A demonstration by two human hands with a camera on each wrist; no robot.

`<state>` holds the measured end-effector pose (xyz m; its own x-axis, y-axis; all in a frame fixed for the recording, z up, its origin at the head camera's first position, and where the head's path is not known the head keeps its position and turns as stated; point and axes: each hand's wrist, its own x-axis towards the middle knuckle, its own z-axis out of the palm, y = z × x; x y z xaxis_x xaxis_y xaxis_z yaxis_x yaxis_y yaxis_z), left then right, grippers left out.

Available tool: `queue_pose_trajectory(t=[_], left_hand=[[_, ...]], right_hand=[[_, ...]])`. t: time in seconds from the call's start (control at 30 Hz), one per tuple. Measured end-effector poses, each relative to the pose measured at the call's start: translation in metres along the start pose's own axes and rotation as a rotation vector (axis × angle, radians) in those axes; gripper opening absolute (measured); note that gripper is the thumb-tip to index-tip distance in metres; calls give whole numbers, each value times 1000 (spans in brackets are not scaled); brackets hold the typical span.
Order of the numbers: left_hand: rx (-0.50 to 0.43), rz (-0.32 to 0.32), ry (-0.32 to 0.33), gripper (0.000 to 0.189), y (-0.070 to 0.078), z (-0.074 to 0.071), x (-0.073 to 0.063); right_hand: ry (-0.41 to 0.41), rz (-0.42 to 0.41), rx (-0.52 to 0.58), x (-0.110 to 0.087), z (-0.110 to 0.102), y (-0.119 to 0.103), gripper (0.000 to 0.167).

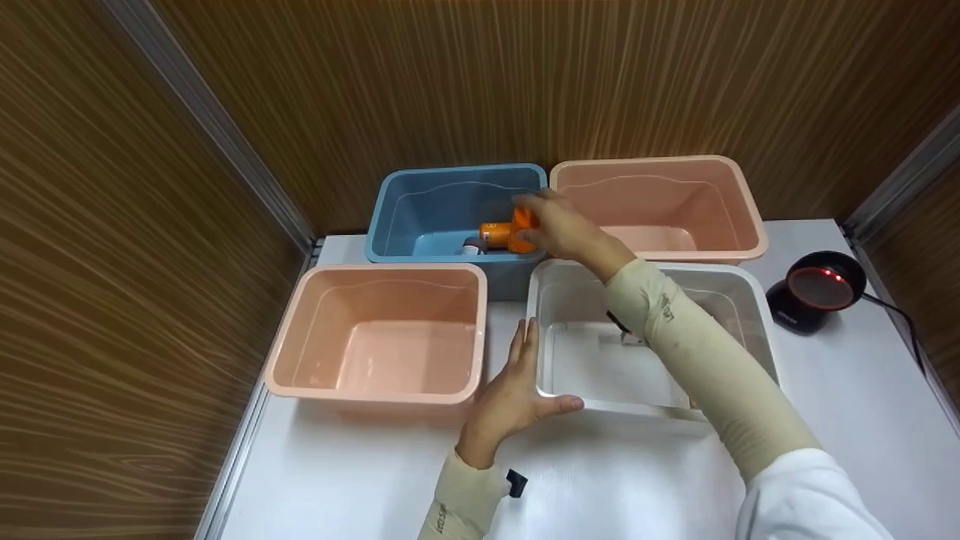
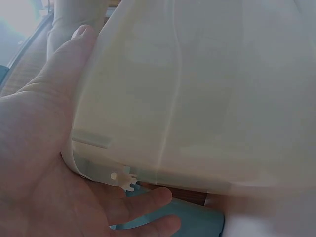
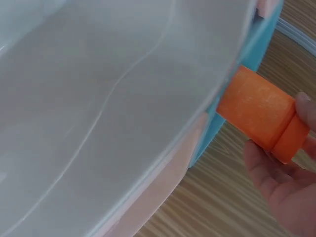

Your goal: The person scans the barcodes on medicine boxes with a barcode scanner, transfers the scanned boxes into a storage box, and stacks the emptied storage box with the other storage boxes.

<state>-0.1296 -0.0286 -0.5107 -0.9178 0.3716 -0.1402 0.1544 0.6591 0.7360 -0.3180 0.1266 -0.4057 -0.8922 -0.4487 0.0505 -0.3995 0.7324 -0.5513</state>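
Note:
My right hand (image 1: 566, 229) reaches over the right end of the blue bin (image 1: 457, 174). Its fingers and thumb grip a blocky orange container (image 3: 259, 108) with a ridge near one end. Inside that bin lie an orange bottle (image 1: 493, 235) and a small item with a white label (image 1: 472, 247), partly hidden by the bin's front rim. My left hand (image 1: 514, 397) rests at the front left corner of the white bin (image 1: 652, 409). Its fingers lie straight along the outside wall, and the thumb (image 2: 64, 64) extends along the front side.
A pink bin (image 1: 375, 396) stands at the left and another pink bin (image 1: 656, 166) at the back right. Small items (image 1: 632, 340) lie in the white bin, partly hidden by my right arm. A black scanner (image 1: 817, 289) with red lights and a cable stands at the right. Wood-patterned walls enclose the table.

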Motion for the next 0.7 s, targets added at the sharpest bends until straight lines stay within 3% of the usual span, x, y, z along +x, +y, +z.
queue_pose_trajectory(t=[0.2,0.47,0.7], left_hand=[[4,-11,0,137,0,1,0],[-12,14,-7,137,5,5,3],[4,54,-4,137,4,7,6]], right_hand=[[-63,-13,-77,6,8,-4,57],[-105,57,-142,8,6,-1,57],[-39,59,-155,-1,-4,4,47]])
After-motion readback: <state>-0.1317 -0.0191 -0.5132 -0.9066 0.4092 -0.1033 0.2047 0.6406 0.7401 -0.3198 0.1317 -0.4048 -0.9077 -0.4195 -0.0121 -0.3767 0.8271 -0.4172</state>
